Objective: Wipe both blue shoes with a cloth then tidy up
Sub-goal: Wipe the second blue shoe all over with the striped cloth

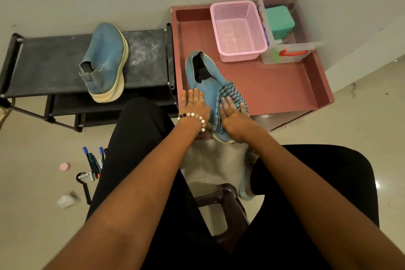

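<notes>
**Wiping shoe on pink table, second shoe on rack**

We sit over a pale tiled floor (32, 221) by a grey wall. Reddish rimmed table (285, 92) carries a pink basket (237, 28) and a clear bin (289, 50); its label text is unreadable. Left hand (194, 105) lies flat, fingers straight, on the near blue shoe (206, 85). Right hand (232, 114) presses the checked cloth (230, 92) onto it, fingers spread. Other blue shoe (105, 61) lies on the black rack (43, 66). Markers (93, 164) lie on the floor.
</notes>
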Available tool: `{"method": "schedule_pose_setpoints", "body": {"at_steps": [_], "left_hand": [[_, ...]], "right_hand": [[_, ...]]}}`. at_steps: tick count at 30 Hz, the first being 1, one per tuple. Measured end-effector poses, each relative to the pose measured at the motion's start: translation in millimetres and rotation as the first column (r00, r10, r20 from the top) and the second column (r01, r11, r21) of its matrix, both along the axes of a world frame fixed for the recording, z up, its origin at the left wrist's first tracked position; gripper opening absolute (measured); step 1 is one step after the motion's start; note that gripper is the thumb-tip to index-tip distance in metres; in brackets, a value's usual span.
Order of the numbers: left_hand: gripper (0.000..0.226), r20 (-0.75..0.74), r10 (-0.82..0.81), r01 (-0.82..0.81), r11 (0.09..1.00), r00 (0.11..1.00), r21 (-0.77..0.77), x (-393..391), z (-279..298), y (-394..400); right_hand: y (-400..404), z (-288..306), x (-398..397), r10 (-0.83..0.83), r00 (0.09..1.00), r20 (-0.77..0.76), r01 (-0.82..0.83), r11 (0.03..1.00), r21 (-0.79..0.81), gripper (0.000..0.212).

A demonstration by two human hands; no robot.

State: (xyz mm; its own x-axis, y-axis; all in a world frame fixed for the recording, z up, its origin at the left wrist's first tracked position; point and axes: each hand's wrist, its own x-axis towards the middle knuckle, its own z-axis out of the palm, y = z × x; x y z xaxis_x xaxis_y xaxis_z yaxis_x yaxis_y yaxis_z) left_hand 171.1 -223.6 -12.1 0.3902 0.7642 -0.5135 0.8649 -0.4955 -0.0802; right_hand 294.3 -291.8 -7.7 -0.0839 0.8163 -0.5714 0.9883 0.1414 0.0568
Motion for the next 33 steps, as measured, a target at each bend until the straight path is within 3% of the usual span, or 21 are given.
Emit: {"method": "schedule_pose_setpoints", "body": {"at_steps": [4, 8, 11, 16, 19, 23, 26, 33], "left_hand": [[0.079, -0.002, -0.017, 0.017, 1.000, 1.000, -0.008, 1.9, -0.1, 1.4], [0.104, -0.025, -0.023, 0.022, 0.999, 0.999, -0.025, 2.6, 2.0, 0.9], [0.101, -0.012, -0.017, 0.016, 1.000, 1.000, -0.017, 1.7, 5.6, 0.6], [0.126, -0.048, -0.038, 0.037, 0.999, 0.998, -0.030, 0.6, 7.6, -1.6], [0.118, -0.047, -0.048, 0.048, 0.999, 0.998, -0.002, -0.8, 7.7, -2.1], [0.077, -0.039, -0.062, 0.065, 0.996, 0.997, 0.059, -3.5, 6.1, -4.3], [0.076, -0.045, -0.071, 0.073, 0.996, 0.996, 0.053, -2.1, 6.7, -4.8], [0.087, -0.019, -0.047, 0.047, 0.999, 0.999, 0.000, -1.1, 6.7, -3.9]], "right_hand": [[44.1, 5.8, 3.4, 0.035, 0.999, 0.017, -0.035, 0.999, 0.030, 0.065], [69.6, 5.5, -5.7, 0.018, 0.999, 0.033, -0.020, 0.996, 0.083, 0.066], [65.9, 2.5, -2.8, 0.053, 0.998, 0.042, -0.057, 0.992, 0.109, 0.065], [42.5, 3.2, 1.6, 0.092, 0.996, 0.009, -0.093, 0.991, 0.094, 0.065], [11.4, 5.1, 0.3, 0.055, 0.998, -0.032, -0.054, 0.998, 0.034, 0.067], [-33.2, 4.6, -7.6, 0.007, 0.996, -0.090, -0.013, 0.997, -0.071, 0.064], [-50.3, 7.5, -10.6, 0.033, 0.990, -0.134, -0.051, 0.990, -0.135, 0.067], [-53.2, 26.8, 16.0, 0.165, 0.948, -0.274, -0.205, 0.971, -0.123, 0.071]]}}
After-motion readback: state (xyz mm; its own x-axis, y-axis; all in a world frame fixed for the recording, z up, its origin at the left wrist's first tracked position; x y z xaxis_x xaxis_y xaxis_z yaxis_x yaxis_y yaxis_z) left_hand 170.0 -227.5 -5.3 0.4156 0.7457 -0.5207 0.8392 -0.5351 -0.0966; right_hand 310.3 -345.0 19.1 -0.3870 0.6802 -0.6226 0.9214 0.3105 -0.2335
